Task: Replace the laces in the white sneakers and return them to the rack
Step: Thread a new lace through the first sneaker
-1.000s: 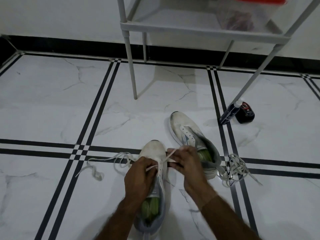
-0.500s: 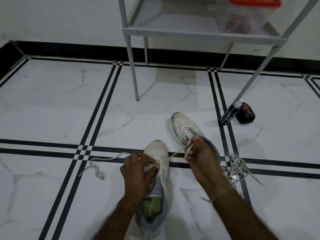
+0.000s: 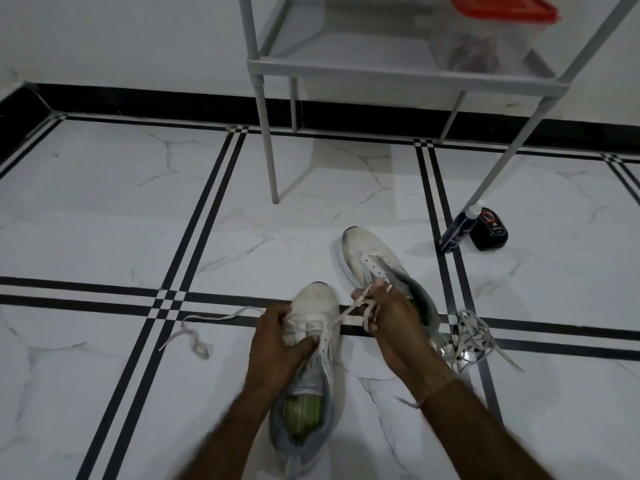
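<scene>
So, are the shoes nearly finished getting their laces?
Not nearly. Done: the far sneaker has bare eyelets, and a loose lace bundle lies beside it. In hand: the left hand holds the near sneaker while the right hand pulls its lace, threaded only near the toe. Left: lacing both shoes fully and putting them on the rack.

The floor [image 3: 104,220], white marble-look tile crossed by black double stripes, carries a white sneaker [image 3: 317,299] at lower centre and a second sneaker [image 3: 363,251] just to its upper right. A lace [image 3: 194,327] trails left from the first, and a tangle of laces [image 3: 471,336] lies at right. A dark bottle [image 3: 455,232] touches a black tin [image 3: 491,230] beside a leg of the rack [image 3: 268,150].
</scene>
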A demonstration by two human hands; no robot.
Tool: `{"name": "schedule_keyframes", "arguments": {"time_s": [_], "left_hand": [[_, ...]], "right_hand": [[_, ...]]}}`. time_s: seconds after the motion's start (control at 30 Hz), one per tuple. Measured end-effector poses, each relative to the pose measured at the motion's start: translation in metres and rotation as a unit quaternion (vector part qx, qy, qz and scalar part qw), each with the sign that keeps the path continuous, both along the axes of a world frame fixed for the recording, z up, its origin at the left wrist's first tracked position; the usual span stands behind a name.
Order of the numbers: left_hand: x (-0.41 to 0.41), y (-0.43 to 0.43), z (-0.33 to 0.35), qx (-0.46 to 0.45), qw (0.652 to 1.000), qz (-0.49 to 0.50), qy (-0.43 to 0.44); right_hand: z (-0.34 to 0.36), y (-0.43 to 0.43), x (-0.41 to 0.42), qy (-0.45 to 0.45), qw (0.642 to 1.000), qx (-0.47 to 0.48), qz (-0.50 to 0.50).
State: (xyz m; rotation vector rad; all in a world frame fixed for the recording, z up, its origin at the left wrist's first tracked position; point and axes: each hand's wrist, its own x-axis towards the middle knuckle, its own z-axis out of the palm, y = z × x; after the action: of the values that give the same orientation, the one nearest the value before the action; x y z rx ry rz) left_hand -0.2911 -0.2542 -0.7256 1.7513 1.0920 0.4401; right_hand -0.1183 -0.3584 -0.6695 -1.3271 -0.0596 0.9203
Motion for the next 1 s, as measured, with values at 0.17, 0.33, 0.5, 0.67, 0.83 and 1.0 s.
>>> {"name": "schedule_keyframes", "arguments": {"time_s": [0.17,0.33,0.5,0.67,0.83,1.0], "left_hand": [[0.006,-0.001,0.008,0.058,0.991,0.024,0.116],[0.002,-0.004,0.007,-0.018,0.999,0.010,0.047],[-0.002,-0.003,0.013,-0.048,0.997,0.051,0.033],[-0.017,-0.001,0.001,0.023,0.999,0.044,0.010],[-0.014,0.010,-0.008,-0.036,0.987,0.157,0.023],[0.002,0.011,-0.001,-0.256,0.900,0.335,-0.109]], "right_hand": [[-0.019,-0.006,-0.001,-0.287,0.946,-0.092,0.115],[-0.026,-0.003,-0.003,-0.575,0.692,-0.284,0.332],[0.009,-0.007,-0.003,-0.182,0.976,-0.044,0.108],[0.004,-0.006,-0.002,-0.149,0.986,-0.043,0.069],[0.008,-0.005,0.003,-0.040,0.999,0.003,0.001],[-0.011,-0.014,-0.001,-0.207,0.974,-0.082,0.043]]}}
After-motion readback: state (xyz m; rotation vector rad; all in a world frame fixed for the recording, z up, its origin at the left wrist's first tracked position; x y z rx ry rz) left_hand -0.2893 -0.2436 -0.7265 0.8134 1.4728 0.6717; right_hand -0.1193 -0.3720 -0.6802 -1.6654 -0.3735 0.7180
